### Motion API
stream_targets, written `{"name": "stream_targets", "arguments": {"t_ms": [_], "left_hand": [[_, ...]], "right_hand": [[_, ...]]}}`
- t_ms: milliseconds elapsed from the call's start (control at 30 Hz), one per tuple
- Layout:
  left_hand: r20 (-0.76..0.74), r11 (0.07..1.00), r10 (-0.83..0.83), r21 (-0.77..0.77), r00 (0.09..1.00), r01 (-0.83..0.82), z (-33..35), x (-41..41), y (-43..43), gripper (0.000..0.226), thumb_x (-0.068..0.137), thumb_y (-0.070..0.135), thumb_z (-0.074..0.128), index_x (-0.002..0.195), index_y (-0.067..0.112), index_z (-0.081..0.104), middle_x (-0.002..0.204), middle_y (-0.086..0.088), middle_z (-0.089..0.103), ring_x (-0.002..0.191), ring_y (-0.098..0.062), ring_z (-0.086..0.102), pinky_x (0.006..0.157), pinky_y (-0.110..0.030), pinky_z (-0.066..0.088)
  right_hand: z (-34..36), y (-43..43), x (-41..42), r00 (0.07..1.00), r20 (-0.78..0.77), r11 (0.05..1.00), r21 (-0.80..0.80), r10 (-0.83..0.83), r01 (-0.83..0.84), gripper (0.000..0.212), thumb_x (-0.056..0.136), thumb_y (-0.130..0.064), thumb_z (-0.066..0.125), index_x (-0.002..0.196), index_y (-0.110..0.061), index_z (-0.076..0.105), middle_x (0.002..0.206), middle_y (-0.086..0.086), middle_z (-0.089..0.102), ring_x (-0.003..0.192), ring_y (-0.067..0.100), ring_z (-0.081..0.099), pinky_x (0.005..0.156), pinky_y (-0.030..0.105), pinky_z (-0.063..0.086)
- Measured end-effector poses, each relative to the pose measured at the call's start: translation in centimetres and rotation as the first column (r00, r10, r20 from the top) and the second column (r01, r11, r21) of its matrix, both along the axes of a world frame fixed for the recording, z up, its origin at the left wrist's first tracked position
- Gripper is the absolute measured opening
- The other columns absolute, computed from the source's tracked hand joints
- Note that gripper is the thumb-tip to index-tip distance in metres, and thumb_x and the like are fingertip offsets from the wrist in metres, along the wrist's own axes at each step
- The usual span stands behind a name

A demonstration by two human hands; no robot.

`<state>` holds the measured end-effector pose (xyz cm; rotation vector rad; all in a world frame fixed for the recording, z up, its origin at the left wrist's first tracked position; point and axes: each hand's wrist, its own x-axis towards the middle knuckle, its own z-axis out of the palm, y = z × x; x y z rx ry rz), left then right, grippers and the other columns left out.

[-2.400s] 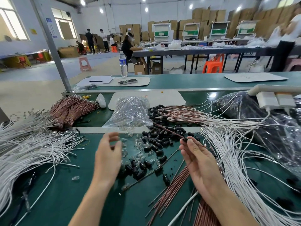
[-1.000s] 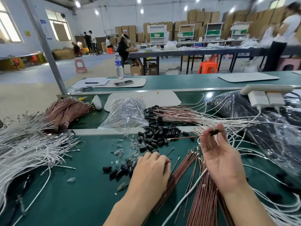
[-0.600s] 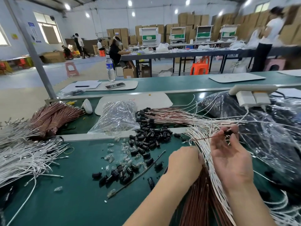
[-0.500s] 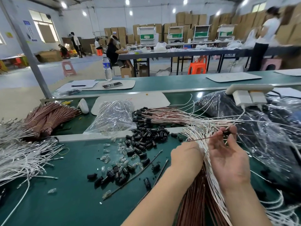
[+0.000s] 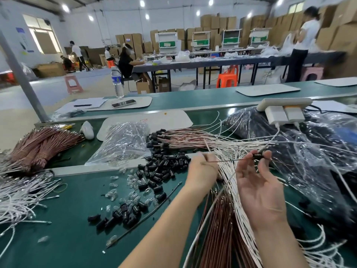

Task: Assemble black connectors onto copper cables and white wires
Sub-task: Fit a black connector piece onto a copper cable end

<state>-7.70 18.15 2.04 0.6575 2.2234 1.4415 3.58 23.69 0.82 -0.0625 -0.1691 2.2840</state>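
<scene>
The right hand (image 5: pixel 260 192) is lying palm up, its thumb and forefinger pinching one black connector (image 5: pixel 257 156) at their tips while the other fingers are hanging relaxed. A thin copper cable (image 5: pixel 228 160) is running out of that connector, away from the right fingertips and across to the knuckles of the left hand (image 5: pixel 201 176). The left hand is showing its back, fingers curling down into the fan of white wires (image 5: pixel 231 176) that is spreading between the two hands. Its fingertips are blurred, so whether they are grasping a wire or the cable end cannot be told.

A bundle of copper cables (image 5: pixel 218 229) is lying beneath both wrists. Loose connectors (image 5: pixel 164 165) are lying scattered just outboard of the left fingers, with a clear bag (image 5: pixel 125 144) beyond them.

Writing: a red mark is showing on the white board (image 5: pixel 164 118) beyond the left fingers, not legible. The label on the water bottle (image 5: pixel 116 84) is too small to read. A power strip (image 5: pixel 284 103) beyond the right fingertips is showing no readable marking.
</scene>
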Motion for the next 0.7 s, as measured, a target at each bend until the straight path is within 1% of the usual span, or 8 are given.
{"name": "stream_targets", "arguments": {"t_ms": [100, 200, 300, 433, 500, 600, 667, 700], "left_hand": [[0.025, 0.942, 0.147, 0.3, 0.989, -0.147, 2.6, -2.5, -3.8, 0.03, 0.108, 0.029, 0.04, 0.1, 0.005, 0.056, 0.084, -0.006, 0.06, 0.07, -0.016, 0.056, 0.063, -0.031, 0.047], [0.089, 0.846, 0.298, 0.437, 0.95, -0.306, 4.5, -5.2, -9.5, 0.028, 0.108, 0.03, 0.041, 0.092, 0.012, 0.055, 0.072, 0.003, 0.06, 0.051, -0.001, 0.052, 0.051, -0.02, 0.045], [0.149, 0.797, 0.422, 0.409, 0.894, -0.445, 3.6, -7.4, -14.9, 0.026, 0.107, 0.027, 0.044, 0.091, 0.011, 0.057, 0.074, 0.0, 0.061, 0.05, -0.004, 0.054, 0.049, -0.022, 0.046], [0.183, 0.782, 0.547, 0.237, 0.817, -0.577, 0.8, -8.4, -20.1, 0.02, 0.107, 0.024, 0.047, 0.098, 0.008, 0.055, 0.086, -0.009, 0.067, 0.058, -0.015, 0.059, 0.046, -0.027, 0.049], [0.05, 0.792, 0.587, 0.171, 0.808, -0.586, -0.6, -7.7, -21.6, 0.025, 0.103, 0.022, 0.05, 0.121, 0.005, 0.048, 0.085, -0.004, 0.071, 0.06, -0.014, 0.062, 0.045, -0.028, 0.05], [-0.398, 0.889, 0.433, 0.041, 0.809, -0.455, -1.9, -5.4, -21.8, 0.057, 0.101, 0.027, 0.052, 0.153, 0.014, 0.031, 0.075, 0.006, 0.071, 0.061, -0.006, 0.064, 0.051, -0.018, 0.051], [-0.623, 0.954, 0.122, -0.141, 0.773, -0.265, -2.6, -4.0, -20.1, 0.055, 0.103, 0.031, 0.049, 0.154, 0.022, 0.032, 0.11, 0.009, 0.072, 0.09, 0.004, 0.064, 0.083, -0.007, 0.049], [-0.693, 0.947, -0.029, -0.25, 0.72, -0.202, -3.2, -3.5, -18.9, 0.054, 0.104, 0.031, 0.044, 0.155, 0.025, 0.03, 0.132, 0.007, 0.062, 0.115, 0.002, 0.057, 0.102, -0.013, 0.041]], "right_hand": [[-0.2, -0.6, 0.3, 0.999, 0.039, 0.998, 0.055, 0.038, -0.04, 0.02, 0.09, -0.007, 0.064, 0.102, -0.013, 0.079, 0.109, 0.009, 0.07, 0.093, 0.018, 0.07, 0.084, 0.032, 0.059], [-0.3, -1.2, 0.3, 0.992, 0.066, 0.988, 0.11, 0.105, -0.112, 0.022, 0.095, -0.009, 0.063, 0.113, -0.014, 0.075, 0.112, 0.008, 0.07, 0.094, 0.017, 0.069, 0.085, 0.031, 0.058], [-0.3, -1.8, -0.3, 0.978, 0.112, 0.972, 0.14, 0.177, -0.191, 0.021, 0.096, -0.008, 0.059, 0.111, -0.014, 0.073, 0.112, 0.009, 0.07, 0.096, 0.019, 0.07, 0.085, 0.031, 0.059], [-0.3, -2.5, -1.2, 0.963, 0.136, 0.961, 0.117, 0.235, -0.251, 0.02, 0.094, -0.005, 0.057, 0.11, -0.01, 0.068, 0.113, 0.014, 0.069, 0.099, 0.022, 0.071, 0.085, 0.03, 0.06], [-0.3, -2.5, -1.4, 0.959, 0.152, 0.958, 0.118, 0.241, -0.259, 0.019, 0.097, -0.008, 0.057, 0.113, -0.009, 0.066, 0.113, 0.013, 0.067, 0.098, 0.021, 0.07, 0.086, 0.029, 0.06], [-0.5, -2.7, -1.7, 0.952, 0.213, 0.955, 0.156, 0.217, -0.253, 0.015, 0.098, -0.01, 0.06, 0.11, -0.013, 0.068, 0.11, 0.009, 0.069, 0.095, 0.017, 0.071, 0.084, 0.025, 0.059], [-0.7, -2.8, -1.8, 0.949, 0.244, 0.953, 0.18, 0.199, -0.246, 0.015, 0.096, -0.008, 0.061, 0.103, -0.015, 0.072, 0.106, 0.006, 0.072, 0.093, 0.017, 0.072, 0.083, 0.025, 0.059], [-0.7, -2.9, -1.7, 0.947, 0.256, 0.951, 0.189, 0.193, -0.245, 0.017, 0.095, -0.007, 0.06, 0.101, -0.016, 0.074, 0.105, 0.006, 0.073, 0.094, 0.017, 0.073, 0.083, 0.026, 0.06]]}}
